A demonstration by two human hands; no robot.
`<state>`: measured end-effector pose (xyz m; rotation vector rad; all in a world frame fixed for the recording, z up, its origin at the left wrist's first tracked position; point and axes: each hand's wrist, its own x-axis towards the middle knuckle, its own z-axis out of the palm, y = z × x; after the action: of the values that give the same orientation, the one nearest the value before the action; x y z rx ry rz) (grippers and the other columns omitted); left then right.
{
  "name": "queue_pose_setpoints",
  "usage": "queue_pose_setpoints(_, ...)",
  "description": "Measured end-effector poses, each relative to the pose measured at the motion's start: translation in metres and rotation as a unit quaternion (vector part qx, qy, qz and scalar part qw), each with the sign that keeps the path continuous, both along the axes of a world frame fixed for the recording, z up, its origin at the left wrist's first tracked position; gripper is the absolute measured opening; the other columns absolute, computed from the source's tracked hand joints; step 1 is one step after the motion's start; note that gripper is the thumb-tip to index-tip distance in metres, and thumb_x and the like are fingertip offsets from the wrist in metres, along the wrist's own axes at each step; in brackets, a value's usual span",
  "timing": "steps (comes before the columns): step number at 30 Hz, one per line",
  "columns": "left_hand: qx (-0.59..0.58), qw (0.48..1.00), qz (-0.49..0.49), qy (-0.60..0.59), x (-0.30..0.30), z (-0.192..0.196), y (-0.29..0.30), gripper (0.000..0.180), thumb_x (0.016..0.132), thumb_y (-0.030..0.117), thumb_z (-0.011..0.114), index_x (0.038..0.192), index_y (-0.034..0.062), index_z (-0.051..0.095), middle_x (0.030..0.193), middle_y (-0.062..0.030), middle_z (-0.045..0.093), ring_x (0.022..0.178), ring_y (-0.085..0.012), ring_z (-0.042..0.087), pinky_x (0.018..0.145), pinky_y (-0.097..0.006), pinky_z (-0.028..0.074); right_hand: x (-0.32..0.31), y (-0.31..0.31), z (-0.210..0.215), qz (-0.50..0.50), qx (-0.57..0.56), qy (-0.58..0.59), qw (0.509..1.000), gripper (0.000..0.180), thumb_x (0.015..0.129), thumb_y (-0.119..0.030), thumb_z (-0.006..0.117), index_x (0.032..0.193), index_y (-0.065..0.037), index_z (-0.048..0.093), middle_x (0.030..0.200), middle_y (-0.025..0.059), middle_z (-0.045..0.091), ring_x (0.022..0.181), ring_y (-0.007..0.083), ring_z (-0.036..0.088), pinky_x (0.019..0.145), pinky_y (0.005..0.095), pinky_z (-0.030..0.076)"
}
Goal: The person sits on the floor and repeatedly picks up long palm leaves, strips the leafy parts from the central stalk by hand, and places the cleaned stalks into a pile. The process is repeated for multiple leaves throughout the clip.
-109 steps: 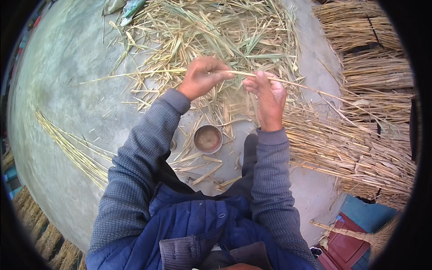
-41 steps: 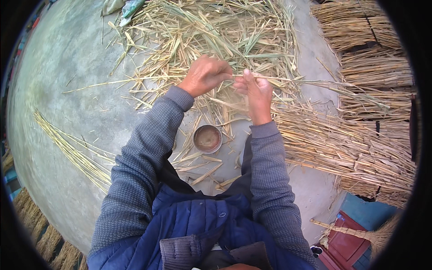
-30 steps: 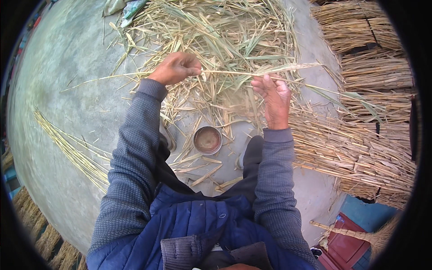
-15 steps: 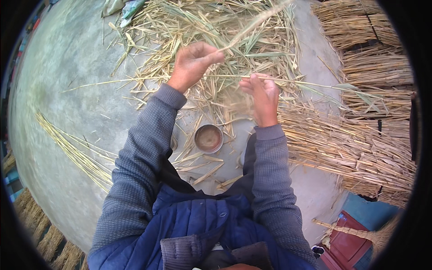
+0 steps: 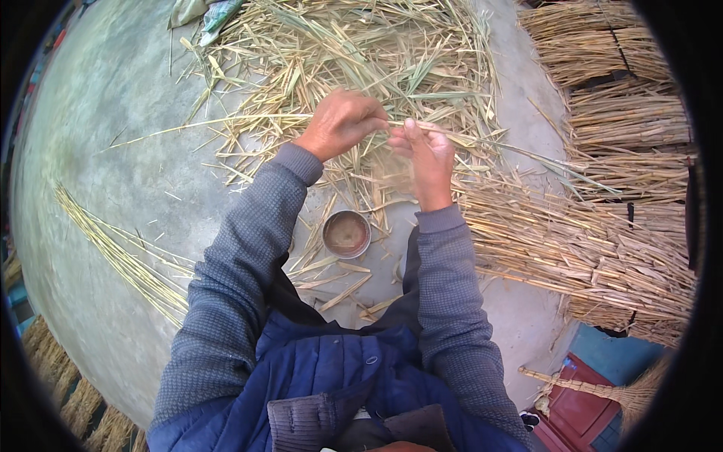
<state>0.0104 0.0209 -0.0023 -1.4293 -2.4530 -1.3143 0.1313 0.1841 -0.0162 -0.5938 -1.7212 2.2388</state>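
A long, thin dry stalk (image 5: 211, 123) stretches crosswise in front of me, its leafy end (image 5: 557, 164) trailing off to the right. Between thumb and fingers, my right hand (image 5: 428, 160) pinches it near the middle. Just left of that, my left hand (image 5: 343, 124) is closed on the same stalk, knuckles up, fingertips close to the right hand's. Beneath both hands lies a heap of stripped dry leaves (image 5: 301, 60). A small round bowl (image 5: 346, 234) with a brownish inside stands on the floor between my legs.
Stripped pale stalks (image 5: 120, 256) lie on the concrete floor (image 5: 98, 151) at left. Bundled stalks (image 5: 572, 241) are stacked along the right. A hand broom (image 5: 595, 389) rests near a dark red object (image 5: 580, 414) at lower right; more brush-like bundles (image 5: 56, 361) sit at lower left.
My left hand has come down and right onto the stalk beside my right hand; the leaf strip it held up is gone from it. My right hand has shifted slightly left.
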Motion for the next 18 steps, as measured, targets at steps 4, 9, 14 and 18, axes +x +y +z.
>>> queue_pose_setpoints(4, -0.024, 0.993, 0.024, -0.117, -0.017, -0.002, -0.023, 0.020, 0.085, 0.026, 0.076, 0.083, 0.0061, 0.073, 0.071, -0.0090, 0.069, 0.067, -0.0281, 0.067, 0.063, -0.038, 0.051, 0.008, 0.018, 0.004, -0.056, -0.029, 0.051, 0.997, 0.033, 0.096, -0.020, 0.070, 0.113, 0.005, 0.057, 0.102, 0.0185, 0.071, 0.084, 0.0189, 0.071, 0.074, 0.0275, 0.059)
queue_pose_setpoints(9, -0.091, 0.957, 0.039, -0.272, -0.045, -0.012, -0.073, 0.018, 0.085, 0.021, 0.078, 0.088, 0.0042, 0.072, 0.075, -0.0042, 0.069, 0.070, -0.0147, 0.064, 0.064, -0.032, 0.050, 0.014, 0.035, 0.009, -0.059, -0.050, 0.072, 0.994, 0.027, 0.097, -0.018, 0.068, 0.109, 0.003, 0.056, 0.104, 0.0192, 0.070, 0.087, 0.0209, 0.072, 0.078, 0.0299, 0.060)
queue_pose_setpoints(14, -0.163, 0.934, 0.050, -0.315, -0.035, 0.010, -0.074, 0.021, 0.085, 0.021, 0.080, 0.088, 0.0025, 0.071, 0.076, -0.0025, 0.068, 0.072, -0.0109, 0.062, 0.065, -0.029, 0.049, 0.011, 0.025, 0.010, -0.041, -0.082, 0.082, 0.992, 0.022, 0.099, -0.015, 0.063, 0.109, 0.002, 0.054, 0.101, 0.0193, 0.069, 0.089, 0.0237, 0.073, 0.078, 0.0316, 0.060)
queue_pose_setpoints(18, -0.051, 0.967, -0.001, -0.249, -0.001, 0.008, -0.024, 0.024, 0.086, 0.020, 0.080, 0.096, -0.0002, 0.072, 0.078, -0.0014, 0.070, 0.072, -0.0088, 0.062, 0.066, -0.027, 0.050, 0.008, 0.011, 0.012, -0.024, -0.074, 0.068, 0.995, 0.016, 0.100, -0.010, 0.057, 0.110, 0.001, 0.053, 0.099, 0.0189, 0.069, 0.088, 0.0253, 0.073, 0.078, 0.0329, 0.061)
